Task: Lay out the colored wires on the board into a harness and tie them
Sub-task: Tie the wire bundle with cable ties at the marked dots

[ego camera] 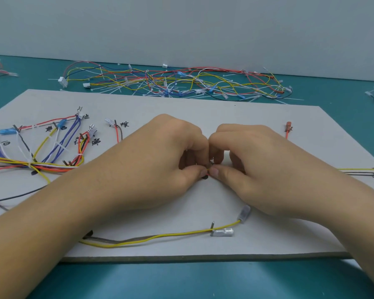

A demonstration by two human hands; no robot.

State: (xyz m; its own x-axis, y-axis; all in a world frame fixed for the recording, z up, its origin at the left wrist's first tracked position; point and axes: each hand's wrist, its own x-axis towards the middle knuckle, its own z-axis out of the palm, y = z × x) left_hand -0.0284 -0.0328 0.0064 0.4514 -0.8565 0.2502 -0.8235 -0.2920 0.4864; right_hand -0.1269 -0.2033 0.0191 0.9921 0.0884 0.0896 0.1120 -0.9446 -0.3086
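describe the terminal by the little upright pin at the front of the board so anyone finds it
On the grey board, look near the front edge, below the right hand, where a yellow wire runs. The terminal lies flat at the foot of the upright pin; its neighbour, capping the yellow wire, sits tilted farther right.

Assembly workshop, pegged harness board [268,117], loose-wire heap [177,83]

Grey rectangular board [203,113], lying flat, set with dark upright pegs [212,225] and handwritten labels [124,124]; colored wires [52,167] in red, yellow, blue, white and black, fanned at its left, bound by white cable ties [80,155]; one yellow wire [160,235] along the near edge.
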